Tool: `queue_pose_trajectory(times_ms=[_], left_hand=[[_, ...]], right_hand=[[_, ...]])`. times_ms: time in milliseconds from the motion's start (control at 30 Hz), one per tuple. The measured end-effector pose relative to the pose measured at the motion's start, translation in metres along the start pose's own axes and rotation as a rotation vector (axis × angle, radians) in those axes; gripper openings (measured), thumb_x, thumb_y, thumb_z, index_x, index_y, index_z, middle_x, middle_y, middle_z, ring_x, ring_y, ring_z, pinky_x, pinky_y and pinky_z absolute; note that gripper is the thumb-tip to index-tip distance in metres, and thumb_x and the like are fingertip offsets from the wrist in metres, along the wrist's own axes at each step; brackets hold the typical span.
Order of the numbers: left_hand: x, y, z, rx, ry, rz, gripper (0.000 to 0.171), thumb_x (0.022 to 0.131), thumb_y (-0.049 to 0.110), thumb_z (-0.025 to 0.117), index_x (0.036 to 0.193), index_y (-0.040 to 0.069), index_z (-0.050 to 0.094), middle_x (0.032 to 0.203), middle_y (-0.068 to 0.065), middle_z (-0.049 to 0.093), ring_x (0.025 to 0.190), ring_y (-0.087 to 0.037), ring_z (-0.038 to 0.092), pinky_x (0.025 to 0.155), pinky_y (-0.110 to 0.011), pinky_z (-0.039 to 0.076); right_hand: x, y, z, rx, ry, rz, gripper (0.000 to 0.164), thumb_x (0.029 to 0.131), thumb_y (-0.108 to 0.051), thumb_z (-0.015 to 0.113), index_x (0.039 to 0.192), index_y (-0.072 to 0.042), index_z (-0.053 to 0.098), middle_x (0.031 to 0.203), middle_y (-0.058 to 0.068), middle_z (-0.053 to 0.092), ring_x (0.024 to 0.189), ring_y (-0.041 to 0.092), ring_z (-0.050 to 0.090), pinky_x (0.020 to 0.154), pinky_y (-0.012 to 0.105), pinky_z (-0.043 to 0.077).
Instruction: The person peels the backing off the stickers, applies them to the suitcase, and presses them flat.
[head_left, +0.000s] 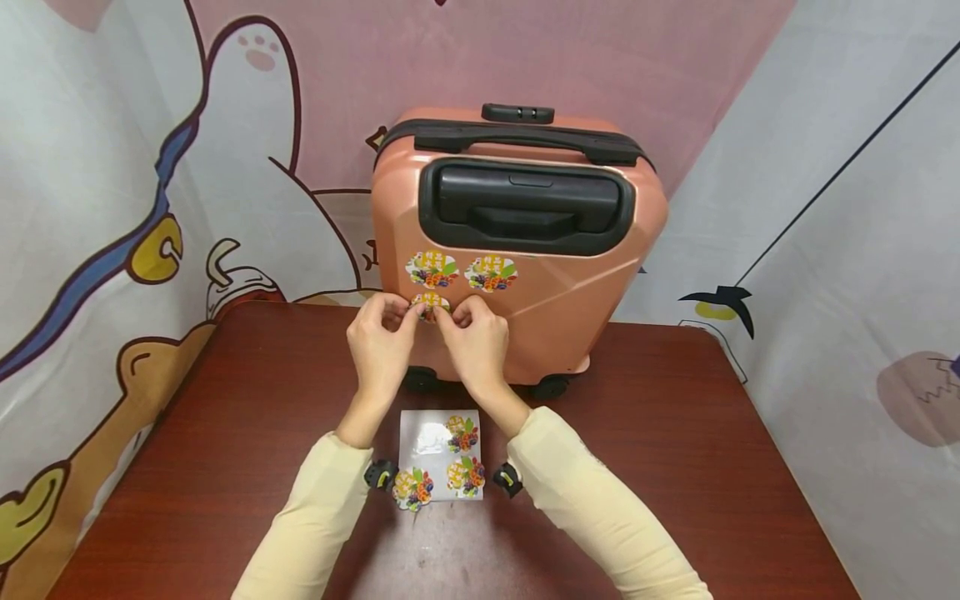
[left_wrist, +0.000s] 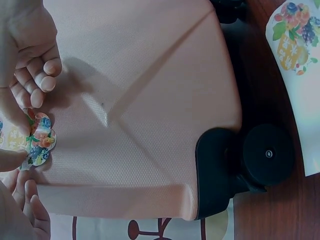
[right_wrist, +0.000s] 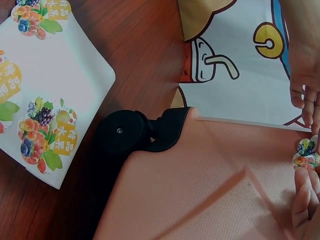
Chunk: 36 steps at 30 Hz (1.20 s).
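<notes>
A fruit sticker [head_left: 431, 307] with yellow lettering lies close against the front of a salmon-pink suitcase [head_left: 555, 292]. My left hand [head_left: 382, 337] pinches the sticker's left edge between thumb and forefinger. At its right edge, my right hand [head_left: 476, 337] pinches it the same way. The left wrist view shows the sticker [left_wrist: 42, 140] with both thumbs over its face and the other fingers loosely bent. Just above are two matching stickers, a left one [head_left: 432, 270] and a right one [head_left: 491, 273], flat on the suitcase.
A white backing sheet [head_left: 427, 442] with several more fruit stickers lies on the reddish-brown table [head_left: 637, 467] between the forearms. The suitcase stands upright on black wheels [head_left: 551, 387], its dark handle [head_left: 525, 200] recessed near the top. A cartoon-printed cloth [head_left: 247, 192] hangs behind.
</notes>
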<state>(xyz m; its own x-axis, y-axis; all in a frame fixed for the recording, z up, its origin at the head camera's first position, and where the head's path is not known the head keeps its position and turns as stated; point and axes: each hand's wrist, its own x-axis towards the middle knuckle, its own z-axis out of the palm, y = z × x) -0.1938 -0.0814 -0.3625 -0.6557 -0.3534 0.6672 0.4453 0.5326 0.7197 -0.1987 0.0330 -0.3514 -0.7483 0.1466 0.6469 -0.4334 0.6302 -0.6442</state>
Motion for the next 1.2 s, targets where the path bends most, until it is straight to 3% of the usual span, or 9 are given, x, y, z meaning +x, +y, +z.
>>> queue_pose_trajectory(times_ms=[600,933,1067,1200], left_hand=[[0.002,-0.001,-0.005,0.003,0.006,0.007,0.018,0.075,0.010,0.075,0.075,-0.001,0.060,0.070,-0.011,0.059,0.062,-0.023,0.056,0.054,-0.031,0.043],[0.002,-0.006,-0.009,0.013,-0.006,-0.011,0.017,0.075,0.010,0.074,0.075,0.000,0.061,0.070,-0.011,0.059,0.063,-0.021,0.056,0.055,-0.026,0.041],[0.000,-0.008,-0.011,-0.002,-0.032,-0.011,0.014,0.076,0.007,0.073,0.075,0.000,0.061,0.069,-0.011,0.059,0.061,-0.021,0.055,0.054,-0.023,0.039],[-0.001,-0.010,-0.013,-0.053,-0.105,-0.012,0.009,0.078,0.005,0.070,0.079,0.000,0.062,0.070,-0.010,0.061,0.060,-0.019,0.055,0.054,-0.016,0.038]], right_hand=[[0.001,0.009,-0.007,0.002,0.001,0.006,0.028,0.073,-0.017,0.075,0.060,-0.005,0.054,0.053,0.004,0.056,0.046,0.015,0.051,0.045,0.028,0.041],[-0.002,0.016,-0.012,0.012,-0.001,-0.003,0.029,0.074,-0.018,0.075,0.059,-0.006,0.053,0.053,0.004,0.055,0.046,0.015,0.050,0.046,0.028,0.040],[-0.003,0.019,-0.013,0.024,-0.008,-0.021,0.028,0.075,-0.016,0.074,0.060,-0.005,0.053,0.053,0.004,0.054,0.046,0.015,0.050,0.046,0.028,0.040],[-0.004,0.021,-0.014,0.061,-0.023,-0.024,0.026,0.075,-0.012,0.073,0.061,-0.005,0.053,0.054,0.005,0.055,0.046,0.015,0.049,0.046,0.026,0.040]])
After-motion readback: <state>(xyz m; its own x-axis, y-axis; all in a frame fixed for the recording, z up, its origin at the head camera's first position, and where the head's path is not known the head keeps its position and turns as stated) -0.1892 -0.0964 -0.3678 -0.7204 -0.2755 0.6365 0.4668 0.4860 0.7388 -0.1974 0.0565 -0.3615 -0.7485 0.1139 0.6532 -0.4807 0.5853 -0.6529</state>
